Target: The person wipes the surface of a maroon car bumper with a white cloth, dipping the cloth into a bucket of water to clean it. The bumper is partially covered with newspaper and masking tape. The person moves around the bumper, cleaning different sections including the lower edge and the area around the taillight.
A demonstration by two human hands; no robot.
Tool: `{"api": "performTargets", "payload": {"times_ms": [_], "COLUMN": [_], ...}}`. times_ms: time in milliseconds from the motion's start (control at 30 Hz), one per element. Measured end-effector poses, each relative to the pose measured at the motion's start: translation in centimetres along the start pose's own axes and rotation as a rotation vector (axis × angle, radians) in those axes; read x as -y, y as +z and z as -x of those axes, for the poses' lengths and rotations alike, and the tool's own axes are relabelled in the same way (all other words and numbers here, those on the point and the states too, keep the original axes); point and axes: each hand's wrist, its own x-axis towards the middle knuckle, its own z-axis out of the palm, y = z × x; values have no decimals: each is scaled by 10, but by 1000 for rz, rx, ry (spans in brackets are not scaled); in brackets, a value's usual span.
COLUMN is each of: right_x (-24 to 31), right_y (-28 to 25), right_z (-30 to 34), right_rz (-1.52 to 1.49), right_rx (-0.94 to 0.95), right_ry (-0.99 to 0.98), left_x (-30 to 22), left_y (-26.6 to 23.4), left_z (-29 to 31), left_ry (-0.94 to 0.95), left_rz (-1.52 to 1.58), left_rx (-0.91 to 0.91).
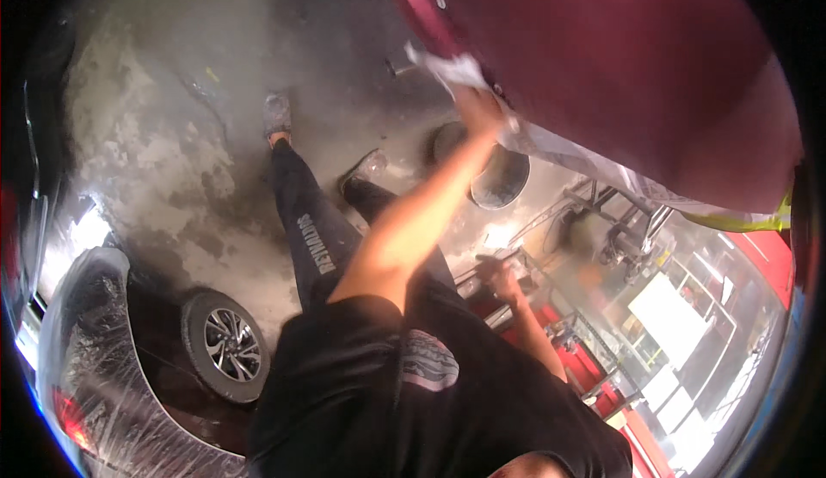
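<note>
Here: left hand (478,110) presses white cloth (452,69) | dark-red panel (619,56)

One maroon panel (619,56), one white cloth (449,68), one wheel (225,345), two shoes (277,115).

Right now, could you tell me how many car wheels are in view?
1: a wheel with a silver alloy rim, lower left, on the dark plastic-wrapped car. The car's other wheels are hidden or out of frame.

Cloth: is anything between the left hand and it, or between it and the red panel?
Nothing visible. The left hand already holds the cloth, which lies against the red panel. The right hand is lower down, well clear of both.
</note>
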Motion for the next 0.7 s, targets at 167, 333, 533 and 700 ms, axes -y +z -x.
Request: {"api": "performTargets", "payload": {"times_ms": [167, 333, 533, 700], "right_x": [74, 58, 101, 130], "right_y": [-5, -23, -30, -24], "right_z": [0, -26, -34, -42], "right_rz": [151, 41, 115, 150], "right_rx": [9, 61, 25, 2], "right_ry": [-79, -132, -121, -150], "left_x": [-6, -52, -66, -117], "left_y": [4, -5, -21, -19], "left_z": [75, 101, 65, -70], "left_ry": [-253, -325, -644, -217], "left_rz": [-239, -24, 341, 415], "left_rx": [1, 28, -7, 42]}}
